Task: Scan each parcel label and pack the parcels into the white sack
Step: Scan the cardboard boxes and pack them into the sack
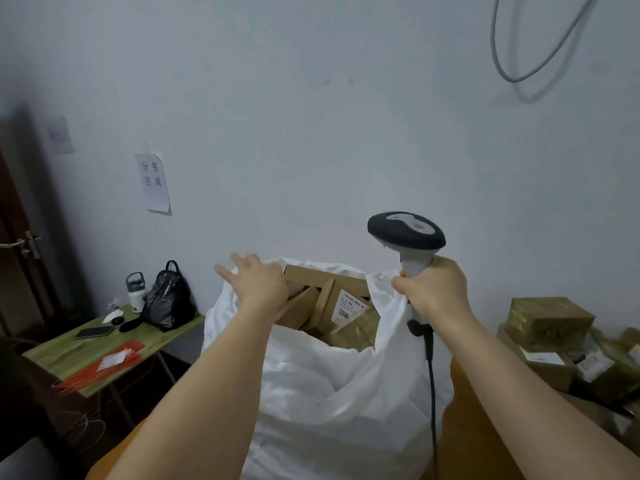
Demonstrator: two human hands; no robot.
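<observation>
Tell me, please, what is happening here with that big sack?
A person is packing brown cardboard parcels into the white woven sack, which is nearly full. Their left hand, fingers spread, reaches over its open mouth. Their right hand grips a grey corded barcode scanner and the sack's rim. More parcels wait at right.

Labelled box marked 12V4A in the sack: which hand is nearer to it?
Right, narrowly. The right hand grips the scanner at the sack rim just right of the labelled box; the left hand lies open at the far-left rim, other boxes between.

Pale wall (311, 116); green side table (86, 355); dark door (14, 258)
</observation>
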